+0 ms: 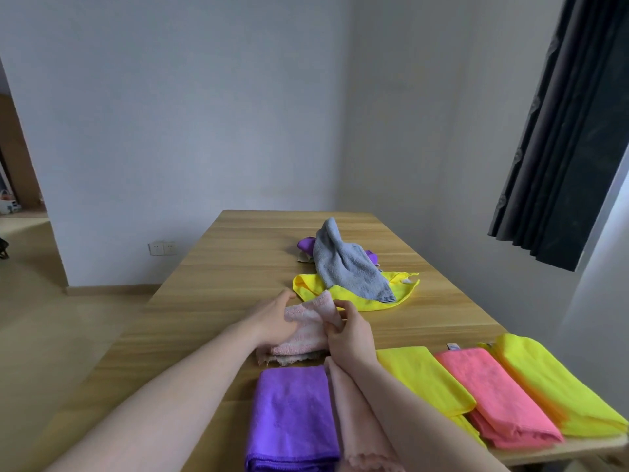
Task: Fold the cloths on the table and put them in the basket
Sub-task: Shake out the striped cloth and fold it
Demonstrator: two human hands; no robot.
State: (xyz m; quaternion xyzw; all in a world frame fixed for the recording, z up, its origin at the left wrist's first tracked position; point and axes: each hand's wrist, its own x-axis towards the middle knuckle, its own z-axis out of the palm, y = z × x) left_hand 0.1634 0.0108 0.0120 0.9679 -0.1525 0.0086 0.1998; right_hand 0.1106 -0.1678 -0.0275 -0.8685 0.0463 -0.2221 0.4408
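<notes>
Left hand: the left hand [272, 318] lies on a pale pink fluffy cloth [303, 335], fingers curled into its folds.
Right hand: the right hand [347, 332] pinches the same cloth's right edge between thumb and fingers.
Pink cloth: mid-table, half folded, just beyond the near row.
Near row: folded purple towel [289, 417], folded pale pink towel [354, 413], folded yellow cloth [422, 379], folded coral-pink cloth [493, 393], folded yellow cloth at the right edge [551, 383], side by side on the wooden table [211, 287].
Far pile: crumpled grey towel [343, 264] on an unfolded yellow cloth [354, 294], with a purple cloth [305, 244] behind.
Basket: none visible.
</notes>
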